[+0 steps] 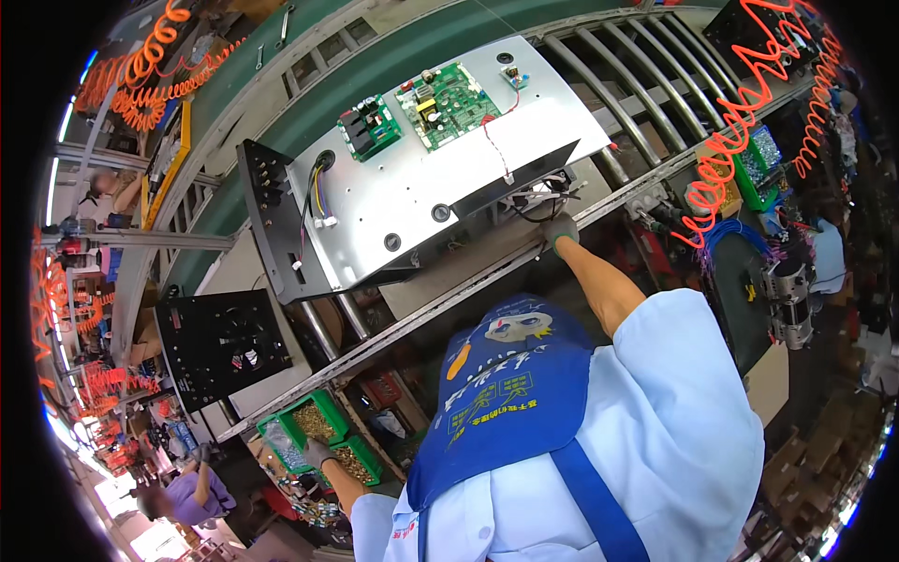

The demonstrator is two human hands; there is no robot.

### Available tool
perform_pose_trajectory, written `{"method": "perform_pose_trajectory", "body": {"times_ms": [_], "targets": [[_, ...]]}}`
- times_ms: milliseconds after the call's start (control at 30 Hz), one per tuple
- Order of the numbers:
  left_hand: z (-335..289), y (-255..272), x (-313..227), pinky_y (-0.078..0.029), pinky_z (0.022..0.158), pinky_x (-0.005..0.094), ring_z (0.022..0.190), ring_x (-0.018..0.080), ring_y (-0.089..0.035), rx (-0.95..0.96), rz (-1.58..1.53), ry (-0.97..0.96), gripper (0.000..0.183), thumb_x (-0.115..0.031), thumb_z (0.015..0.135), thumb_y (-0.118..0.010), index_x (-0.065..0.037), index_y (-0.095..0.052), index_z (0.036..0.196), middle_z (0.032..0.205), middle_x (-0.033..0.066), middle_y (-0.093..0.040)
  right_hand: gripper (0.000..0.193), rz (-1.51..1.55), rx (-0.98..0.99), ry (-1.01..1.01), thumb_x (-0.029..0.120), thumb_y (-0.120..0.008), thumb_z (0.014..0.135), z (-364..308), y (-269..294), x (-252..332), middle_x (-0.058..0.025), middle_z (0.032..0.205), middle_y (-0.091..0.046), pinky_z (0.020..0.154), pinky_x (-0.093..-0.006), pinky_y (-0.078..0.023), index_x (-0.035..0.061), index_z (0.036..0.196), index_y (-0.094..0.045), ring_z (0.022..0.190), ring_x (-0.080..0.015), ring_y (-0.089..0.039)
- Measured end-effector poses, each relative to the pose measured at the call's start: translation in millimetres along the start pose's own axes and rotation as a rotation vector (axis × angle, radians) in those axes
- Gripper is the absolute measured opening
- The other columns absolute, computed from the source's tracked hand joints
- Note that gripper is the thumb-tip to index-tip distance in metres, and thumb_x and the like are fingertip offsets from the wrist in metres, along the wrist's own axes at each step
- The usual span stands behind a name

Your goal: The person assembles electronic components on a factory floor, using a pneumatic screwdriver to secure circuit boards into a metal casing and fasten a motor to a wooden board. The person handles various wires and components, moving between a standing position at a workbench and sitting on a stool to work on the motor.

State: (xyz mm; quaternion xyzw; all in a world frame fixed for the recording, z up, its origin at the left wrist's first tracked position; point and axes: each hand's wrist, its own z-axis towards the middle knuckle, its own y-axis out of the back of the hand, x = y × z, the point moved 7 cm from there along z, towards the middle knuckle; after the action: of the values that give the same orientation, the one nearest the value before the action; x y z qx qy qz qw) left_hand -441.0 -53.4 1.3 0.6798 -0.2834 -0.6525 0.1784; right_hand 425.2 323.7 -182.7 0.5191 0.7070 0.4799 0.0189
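My right hand (560, 228), in a grey glove, is closed at the near edge of a metal chassis (365, 211), on a bundle of black cables (534, 214). On the chassis sit a large green circuit board (449, 105), a smaller one (367, 127) and a tiny board (513, 77) with thin wires. A black end panel (281, 225) stands at its left end. Down at the left, my gloved left hand (318, 453) is at green parts bins (326, 401) holding small brass-coloured and silvery fasteners. Its fingers are too small and partly hidden to read.
The chassis lies across a roller conveyor (646, 89) with a metal rail. A black panel (225, 347) lies to its left. Orange coiled hoses (716, 178) hang at the right, near more green bins (757, 173). Another person (192, 492) works at lower left.
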Motion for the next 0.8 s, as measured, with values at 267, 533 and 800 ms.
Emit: {"method": "perform_pose_trajectory", "body": {"times_ms": [267, 533, 800], "targets": [[-30, 3, 3, -0.05, 0.05, 0.0283, 0.06, 0.02, -0.061, 0.09, -0.228, 0.066, 0.016, -0.012, 0.095, -0.055, -0.001, -0.057, 0.084, 0.072, 0.0083, -0.061, 0.033, 0.744, 0.261, -0.186, 0.025, -0.065, 0.086, 6, -22, -10, -0.0215, 0.096, -0.07, 0.081, -0.0462, -0.057, -0.0014, 0.107, -0.065, 0.09, -0.0349, -0.07], [-74, -43, 2, -0.049, 0.051, 0.0275, 0.062, 0.0177, -0.06, 0.217, -0.242, 0.115, 0.016, -0.011, 0.092, -0.055, -0.003, -0.06, 0.079, 0.074, 0.0082, -0.064, 0.03, 1.16, 0.169, 0.059, 0.018, -0.059, 0.094, 29, -23, 41, -0.0145, 0.102, -0.07, 0.073, -0.0412, -0.061, 0.0021, 0.119, -0.059, 0.093, -0.0266, -0.07], [-183, -145, -53, -0.048, 0.055, 0.0239, 0.071, 0.017, -0.061, 0.46, -0.361, 0.141, 0.023, -0.017, 0.099, -0.057, -0.001, -0.06, 0.114, 0.095, 0.0099, -0.066, 0.048, 0.655, 0.264, -0.006, 0.029, -0.069, 0.087, 3, -44, 31, -0.019, 0.096, -0.07, 0.06, -0.0386, -0.056, -0.0029, 0.12, -0.058, 0.077, -0.0263, -0.071]]}}
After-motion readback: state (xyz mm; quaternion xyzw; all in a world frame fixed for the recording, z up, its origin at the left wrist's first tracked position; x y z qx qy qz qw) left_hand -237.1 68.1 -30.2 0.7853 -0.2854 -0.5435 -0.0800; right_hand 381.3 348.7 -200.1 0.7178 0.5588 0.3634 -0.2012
